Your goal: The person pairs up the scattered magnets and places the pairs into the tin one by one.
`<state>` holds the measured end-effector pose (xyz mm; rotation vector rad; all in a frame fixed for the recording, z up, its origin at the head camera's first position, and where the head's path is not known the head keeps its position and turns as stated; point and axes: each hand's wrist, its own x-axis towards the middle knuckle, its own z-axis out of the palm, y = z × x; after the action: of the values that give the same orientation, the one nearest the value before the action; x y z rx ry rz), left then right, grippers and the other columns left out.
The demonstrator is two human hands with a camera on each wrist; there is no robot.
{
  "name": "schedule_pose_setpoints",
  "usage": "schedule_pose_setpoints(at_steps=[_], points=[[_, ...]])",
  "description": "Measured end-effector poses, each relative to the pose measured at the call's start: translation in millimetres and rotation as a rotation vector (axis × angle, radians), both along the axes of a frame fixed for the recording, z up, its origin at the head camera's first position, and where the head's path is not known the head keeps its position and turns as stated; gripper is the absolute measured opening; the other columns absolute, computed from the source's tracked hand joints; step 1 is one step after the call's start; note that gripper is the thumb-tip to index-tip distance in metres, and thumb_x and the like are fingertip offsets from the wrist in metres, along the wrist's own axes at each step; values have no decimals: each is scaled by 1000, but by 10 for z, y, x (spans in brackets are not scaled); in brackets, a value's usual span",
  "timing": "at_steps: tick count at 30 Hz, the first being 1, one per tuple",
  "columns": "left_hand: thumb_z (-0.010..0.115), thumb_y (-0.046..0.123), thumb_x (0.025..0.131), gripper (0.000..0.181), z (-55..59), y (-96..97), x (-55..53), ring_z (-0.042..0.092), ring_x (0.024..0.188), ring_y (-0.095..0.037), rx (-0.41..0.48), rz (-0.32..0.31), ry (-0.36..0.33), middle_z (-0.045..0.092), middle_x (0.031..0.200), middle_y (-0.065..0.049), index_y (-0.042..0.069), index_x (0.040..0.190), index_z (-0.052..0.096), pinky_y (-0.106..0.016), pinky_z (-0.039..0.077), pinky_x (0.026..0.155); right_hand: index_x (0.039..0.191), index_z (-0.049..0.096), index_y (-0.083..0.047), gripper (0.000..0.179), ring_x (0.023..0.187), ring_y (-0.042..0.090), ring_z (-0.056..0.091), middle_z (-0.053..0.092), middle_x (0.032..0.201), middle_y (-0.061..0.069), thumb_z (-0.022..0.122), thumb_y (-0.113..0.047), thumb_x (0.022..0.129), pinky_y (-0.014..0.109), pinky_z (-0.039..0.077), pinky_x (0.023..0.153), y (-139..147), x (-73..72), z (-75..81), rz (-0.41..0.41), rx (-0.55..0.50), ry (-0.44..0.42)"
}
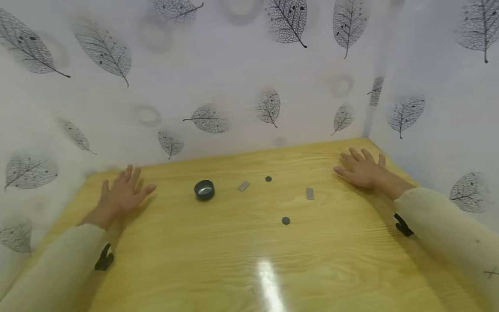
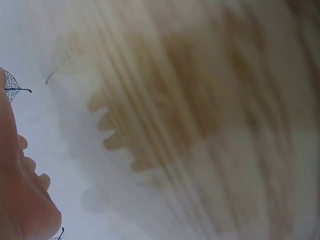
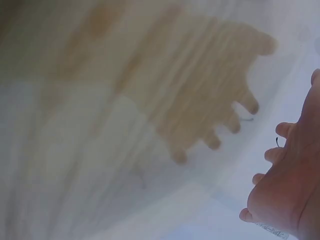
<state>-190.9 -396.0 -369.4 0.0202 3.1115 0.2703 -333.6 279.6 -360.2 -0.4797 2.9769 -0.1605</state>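
My left hand [image 1: 122, 194] is spread with straight fingers over the far left of the wooden table [image 1: 187, 251] and holds nothing. To its right stands a small dark round bowl [image 1: 204, 190] with a shiny inside. At the far right my right hand [image 1: 362, 171] has its fingers fanned out, also holding nothing. Between the hands lie a grey rectangular piece [image 1: 243, 186] near the bowl and another grey rectangle [image 1: 309, 193] nearer the right hand. A dark round disc [image 1: 268, 178] lies at the back, a second dark disc [image 1: 286, 220] further forward. Both wrist views show the palm side, with a reflection of the hand on the glossy tabletop.
White walls [image 1: 234, 78] printed with dark leaf skeletons rise behind the table and on both sides. Loose pale sleeves [image 1: 440, 221] cover the forearms, with a black strap piece [image 1: 104, 258] under the left one. Bright glare [image 1: 270, 286] lies on the front of the tabletop.
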Motion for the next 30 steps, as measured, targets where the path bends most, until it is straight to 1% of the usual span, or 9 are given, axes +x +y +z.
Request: schedule_pose_setpoints(at_steps=[2, 4, 8, 11, 16, 23, 28, 30], points=[[26, 67, 100, 92, -58, 95, -81, 0, 148, -54, 7, -2, 5, -6, 163, -28, 2, 159, -1, -77, -10, 106, 159, 21, -12, 87, 145, 57, 2, 7, 165, 24, 26, -73, 97, 84, -7, 99, 90, 33, 23, 9, 9, 0], [25, 68, 99, 92, -77, 140, -119, 1, 148, -53, 3, 6, 13, -4, 164, -27, 2, 159, 0, -77, -11, 106, 159, 22, -13, 87, 146, 55, 4, 8, 165, 22, 26, -73, 97, 84, -5, 100, 104, 36, 42, 25, 11, 8], [24, 70, 99, 93, -40, 148, -149, 2, 148, -52, -7, 9, 17, -3, 164, -26, 4, 159, 0, -76, -11, 107, 159, 22, -14, 87, 147, 53, 5, 9, 166, 21, 25, -74, 96, 83, -4, 102, 41, 6, 72, 39, 16, 18], [25, 69, 99, 92, 5, 148, -156, 2, 149, -52, -4, -1, 4, -3, 165, -25, 5, 160, 0, -76, -11, 107, 159, 21, -12, 87, 147, 53, 5, 8, 166, 21, 25, -73, 97, 82, -3, 102, -1, -18, 88, 41, 25, 7], [29, 68, 99, 91, 54, 163, -164, 5, 149, -50, 2, -21, -8, 4, 164, -25, 4, 159, 4, -75, -7, 109, 160, 19, -11, 85, 146, 55, 5, 7, 165, 22, 26, -70, 98, 83, -3, 102, -38, -31, 85, 50, 7, -11], [34, 64, 100, 88, 82, 233, -239, 12, 148, -49, 8, -58, 34, 11, 162, -29, 1, 158, 12, -76, 4, 110, 159, 18, -10, 85, 146, 55, 6, 7, 165, 23, 27, -69, 99, 83, -3, 100, -35, -7, 89, 57, -22, -6], [39, 63, 99, 88, 87, 265, -224, 19, 146, -49, -7, -76, 70, 18, 160, -30, -1, 157, 18, -76, 10, 109, 159, 20, -9, 85, 146, 53, 9, 7, 165, 23, 29, -68, 99, 82, 0, 102, -83, -32, 66, 72, -40, 24], [43, 62, 98, 87, 74, 278, -216, 23, 144, -50, -5, -91, 104, 24, 159, -29, 0, 156, 24, -75, 14, 109, 159, 21, -10, 82, 146, 53, 11, 8, 165, 22, 30, -66, 100, 82, 1, 102, -104, -43, 60, 81, -51, 38]])
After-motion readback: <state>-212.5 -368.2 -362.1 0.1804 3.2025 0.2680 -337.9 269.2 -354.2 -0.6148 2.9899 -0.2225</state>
